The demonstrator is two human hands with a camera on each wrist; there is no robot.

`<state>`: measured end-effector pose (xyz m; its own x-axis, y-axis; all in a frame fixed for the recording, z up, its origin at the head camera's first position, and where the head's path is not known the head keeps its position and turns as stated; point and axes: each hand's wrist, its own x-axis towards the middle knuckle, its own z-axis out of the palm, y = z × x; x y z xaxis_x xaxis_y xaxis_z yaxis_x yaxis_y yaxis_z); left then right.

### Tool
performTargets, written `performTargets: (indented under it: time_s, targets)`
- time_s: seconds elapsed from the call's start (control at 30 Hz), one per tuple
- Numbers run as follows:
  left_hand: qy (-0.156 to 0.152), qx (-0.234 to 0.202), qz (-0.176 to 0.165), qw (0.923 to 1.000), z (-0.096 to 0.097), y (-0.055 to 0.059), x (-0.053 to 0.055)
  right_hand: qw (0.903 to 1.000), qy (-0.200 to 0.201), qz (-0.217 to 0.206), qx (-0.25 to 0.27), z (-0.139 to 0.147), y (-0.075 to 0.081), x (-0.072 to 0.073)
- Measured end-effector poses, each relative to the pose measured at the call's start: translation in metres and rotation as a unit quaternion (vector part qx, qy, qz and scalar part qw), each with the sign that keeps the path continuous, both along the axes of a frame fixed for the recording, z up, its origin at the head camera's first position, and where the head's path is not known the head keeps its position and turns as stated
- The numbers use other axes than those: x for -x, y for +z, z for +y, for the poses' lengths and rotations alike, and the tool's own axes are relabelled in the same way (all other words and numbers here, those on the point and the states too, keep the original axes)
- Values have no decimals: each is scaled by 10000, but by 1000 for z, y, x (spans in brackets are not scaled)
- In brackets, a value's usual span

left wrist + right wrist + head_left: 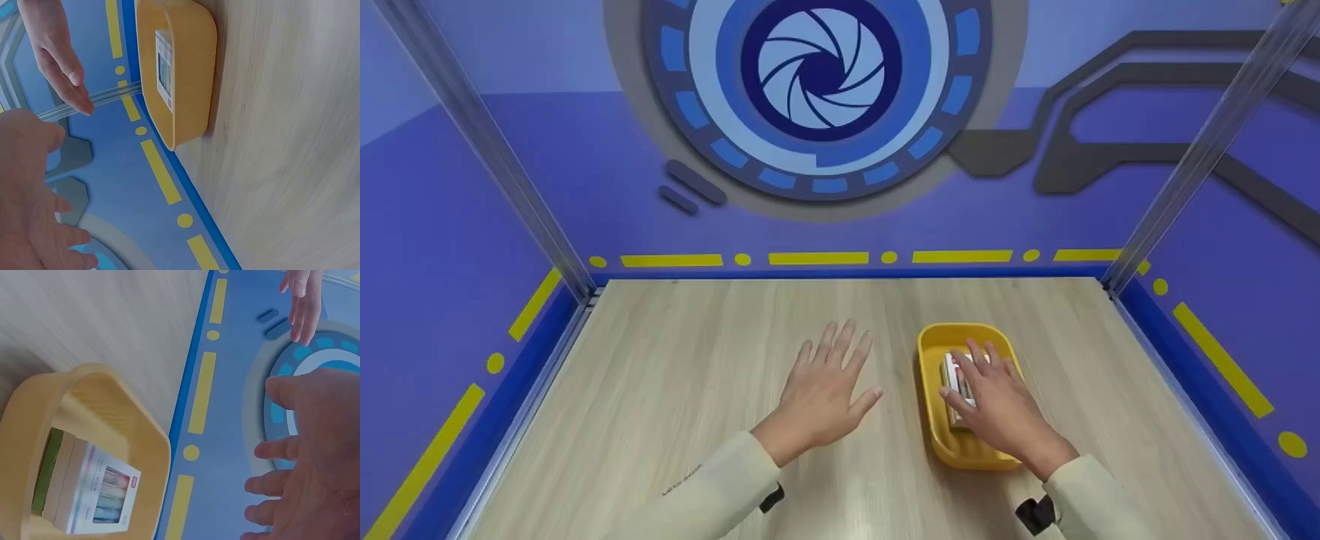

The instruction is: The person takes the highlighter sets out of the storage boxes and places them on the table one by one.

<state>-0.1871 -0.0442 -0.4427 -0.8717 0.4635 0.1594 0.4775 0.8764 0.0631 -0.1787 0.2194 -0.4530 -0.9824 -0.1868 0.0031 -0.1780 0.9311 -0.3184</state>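
A yellow plastic basket (928, 397) with rounded corners stands on the table, right of centre. Inside lies a short stack of flat boxes; the top one is a white box (107, 492) whose window shows pastel-coloured pens, and a green layer (48, 469) forms the bottom. My right hand (997, 401) hovers over the basket with fingers spread, holding nothing, and hides part of the stack in the head view. To the left of the basket, my left hand (821, 390) is held above the table, palm down, fingers extended and nothing in them.
The wood-grain table (682, 360) is bounded by blue printed walls with yellow dashes along their base. Metal posts (1185, 165) rise at the two back corners. Both sleeves are light-coloured, with a black strap (1035, 516) at the right wrist.
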Motion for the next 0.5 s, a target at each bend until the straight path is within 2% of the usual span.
performTargets:
  time_s: [0.2,0.5]
  targets:
    - [-18,47,-147,9999,6,-4,0,9989,-217,-409,42,13,-5,-1]
    - [-90,71,-227,9997,14,-9,2,9962,-445,-710,258,27,-13,0]
